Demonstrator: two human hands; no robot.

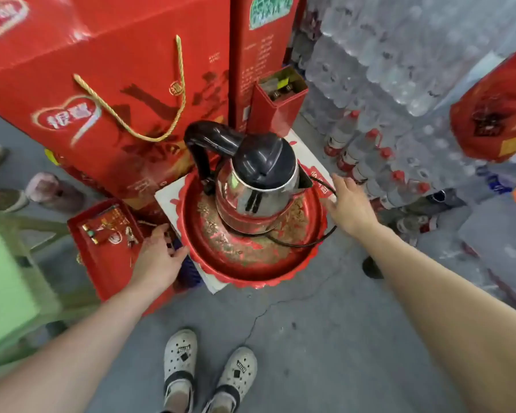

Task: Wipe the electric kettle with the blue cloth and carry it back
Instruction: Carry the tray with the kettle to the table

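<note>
A steel electric kettle [252, 189] with a black lid and black handle stands upright on a round red tray [251, 263]. Its black cord [307, 243] loops over the tray's right rim. The tray rests on a white-topped stand [166, 201]. My left hand [158, 254] is at the tray's left rim, fingers extended, thumb against the rim. My right hand [350, 204] is at the right rim near the spout, fingers spread, holding nothing. No blue cloth is in view.
Large red gift boxes [108, 93] rise behind the kettle, and a small open red box [105, 234] lies at the left. Packs of bottled water [399, 55] and red-capped bottles [367, 156] stand on the right. My two white clogs [209, 377] are on the grey floor.
</note>
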